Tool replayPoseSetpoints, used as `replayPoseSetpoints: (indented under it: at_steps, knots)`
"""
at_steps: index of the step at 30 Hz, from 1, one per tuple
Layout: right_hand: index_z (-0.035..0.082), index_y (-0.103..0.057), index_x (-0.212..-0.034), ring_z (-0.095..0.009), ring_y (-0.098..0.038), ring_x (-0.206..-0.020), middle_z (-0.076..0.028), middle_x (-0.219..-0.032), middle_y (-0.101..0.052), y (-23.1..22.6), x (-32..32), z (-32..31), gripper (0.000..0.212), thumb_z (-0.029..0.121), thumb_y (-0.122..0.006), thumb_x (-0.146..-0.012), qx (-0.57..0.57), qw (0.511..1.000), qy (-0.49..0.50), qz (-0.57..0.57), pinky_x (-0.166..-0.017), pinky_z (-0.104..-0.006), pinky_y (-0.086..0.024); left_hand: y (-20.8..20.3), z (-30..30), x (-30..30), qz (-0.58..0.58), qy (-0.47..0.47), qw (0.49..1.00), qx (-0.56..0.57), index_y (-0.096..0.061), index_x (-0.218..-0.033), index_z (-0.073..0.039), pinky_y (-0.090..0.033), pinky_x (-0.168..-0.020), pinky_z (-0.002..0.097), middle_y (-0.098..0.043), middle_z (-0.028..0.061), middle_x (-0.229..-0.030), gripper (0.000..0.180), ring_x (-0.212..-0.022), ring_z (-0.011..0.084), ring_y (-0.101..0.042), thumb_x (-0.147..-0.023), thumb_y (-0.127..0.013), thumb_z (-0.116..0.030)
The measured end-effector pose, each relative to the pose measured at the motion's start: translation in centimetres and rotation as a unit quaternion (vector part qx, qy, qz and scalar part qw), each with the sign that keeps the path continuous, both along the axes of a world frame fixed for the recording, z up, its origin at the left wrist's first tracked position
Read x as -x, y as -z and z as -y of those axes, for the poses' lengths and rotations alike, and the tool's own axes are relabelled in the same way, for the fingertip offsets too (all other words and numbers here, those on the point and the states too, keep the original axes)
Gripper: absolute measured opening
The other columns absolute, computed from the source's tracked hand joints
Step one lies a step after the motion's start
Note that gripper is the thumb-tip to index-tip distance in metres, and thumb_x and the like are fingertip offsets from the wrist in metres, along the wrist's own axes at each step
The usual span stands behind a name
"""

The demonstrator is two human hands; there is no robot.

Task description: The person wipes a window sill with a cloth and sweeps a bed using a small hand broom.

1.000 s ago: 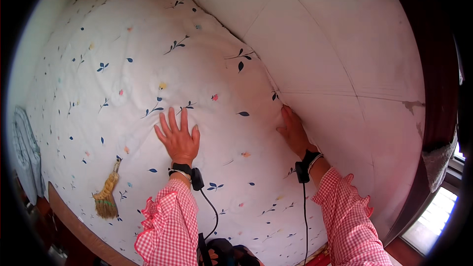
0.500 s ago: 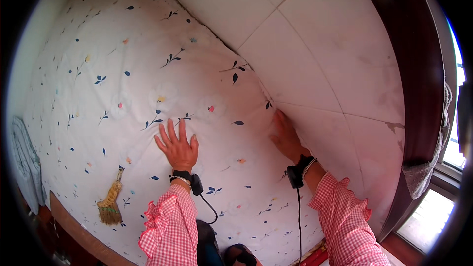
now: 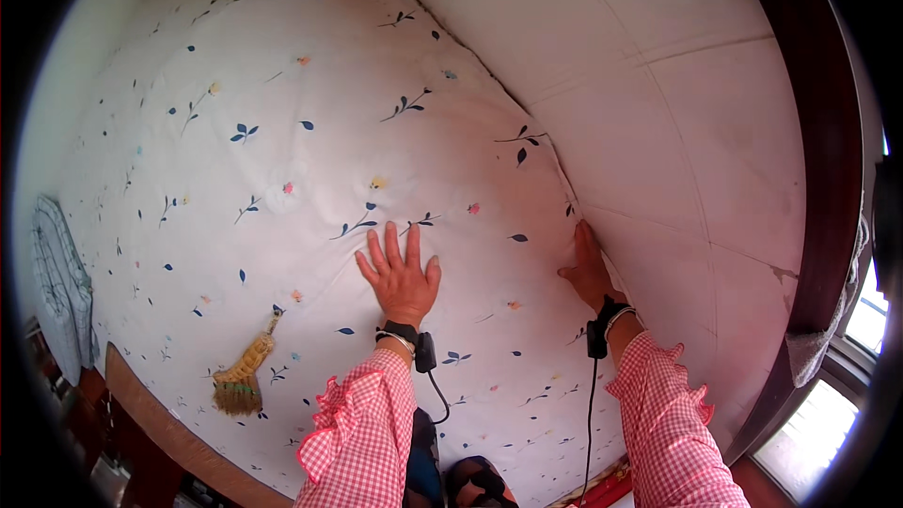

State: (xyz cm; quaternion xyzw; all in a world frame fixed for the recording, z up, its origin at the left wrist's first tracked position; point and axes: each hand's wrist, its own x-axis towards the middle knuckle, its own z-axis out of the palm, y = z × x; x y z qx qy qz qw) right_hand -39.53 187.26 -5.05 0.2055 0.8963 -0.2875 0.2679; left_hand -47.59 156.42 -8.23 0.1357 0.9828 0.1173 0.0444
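Observation:
A white bed sheet [image 3: 226,254] printed with dark blue leaves and small coloured flowers spreads beneath both hands. My left hand [image 3: 403,284] lies flat on it, palm down and fingers spread, with faint creases around the fingertips. At the sheet's right edge, where it meets the tiled wall, rests my right hand [image 3: 589,268]. Its fingers are stretched along that edge and the thumb stands apart; its palm is turned away from sight. Neither hand holds anything. A small straw hand brush [image 3: 246,372] lies on the sheet, left of my left hand.
White wall tiles [image 3: 649,160] rise along the right side. Beyond them are a dark red frame [image 3: 828,132] and a grey cloth [image 3: 807,357] by a window. Folded bedding [image 3: 61,282] sits at the far left, above a brown wooden board [image 3: 169,437]. Black cables hang from both wrists.
The whole view has shifted, so sheet, brush and hands appear farther right. My left hand keeps its place on the sheet. My right hand stays by the wall edge, looking slightly more upright.

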Motion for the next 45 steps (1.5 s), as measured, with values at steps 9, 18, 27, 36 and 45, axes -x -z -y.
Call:
replayPoseSetpoints:
  at_steps: [9, 18, 27, 36, 45]
  knots:
    - [-0.002, -0.011, -0.145, -0.030, -0.015, -0.141, -0.018, -0.152, -0.012, -1.3, 0.4, 0.3, 0.092, 0.005, -0.069, -0.074, -0.052, 0.997, -0.009, 0.059, -0.115, -0.0308, -0.015, -6.2, 12.3, -5.5, 0.300, -0.398, 0.655, -0.568, -0.052, -0.110, -0.003, -0.050, -0.082, 0.0332, -0.058, 0.0105, -0.106, 0.025, -0.097, 0.0210, -0.058, -0.091, -0.058, -0.018]
    - [-0.002, -0.015, -0.144, -0.030, -0.016, -0.141, -0.019, -0.152, -0.013, -0.3, 1.3, 0.4, 0.092, 0.008, -0.071, -0.073, -0.038, 0.999, -0.014, 0.032, -0.115, -0.0313, -0.015, -2.0, 26.0, -2.2, 0.136, -0.753, 0.359, -0.535, -0.040, -0.114, 0.000, -0.047, -0.092, 0.0447, -0.048, 0.0121, -0.105, 0.065, -0.096, 0.0265, -0.056, -0.080, -0.066, -0.047]
    - [-0.001, -0.020, -0.143, -0.030, -0.022, -0.139, -0.019, -0.150, -0.019, 0.1, -0.3, -1.0, 0.088, 0.010, -0.072, -0.072, -0.047, 0.998, -0.034, -0.020, -0.114, -0.0324, -0.021, -10.4, 17.9, -11.5, 0.205, -0.538, 0.606, -0.549, -0.041, -0.114, -0.005, -0.051, -0.070, 0.0310, -0.053, 0.0082, -0.089, 0.036, -0.073, 0.0200, -0.057, -0.079, -0.050, -0.003]
    - [-0.002, -0.029, -0.139, -0.034, -0.033, -0.132, -0.020, -0.145, -0.029, 3.6, -1.7, -2.1, 0.074, 0.003, -0.066, -0.075, 0.088, 0.985, 0.101, -0.105, -0.110, -0.0353, -0.028, -10.9, 6.8, -14.5, 0.470, -0.028, 0.859, -0.199, -0.046, -0.106, -0.001, -0.047, -0.069, 0.0439, -0.056, 0.0210, -0.080, 0.033, -0.073, 0.0356, -0.057, -0.076, -0.058, -0.009]
    - [-0.003, -0.039, -0.129, -0.038, -0.043, -0.122, -0.021, -0.134, -0.041, 2.3, -1.8, -1.6, 0.058, -0.010, -0.055, -0.073, -0.054, 0.969, -0.033, -0.238, -0.103, -0.0401, -0.037, -6.8, 0.2, -12.4, 0.328, 0.122, 0.937, 0.008, -0.047, -0.112, -0.001, -0.035, -0.094, 0.0448, -0.047, 0.0162, -0.120, 0.059, -0.114, 0.0332, -0.042, -0.066, -0.077, -0.024]
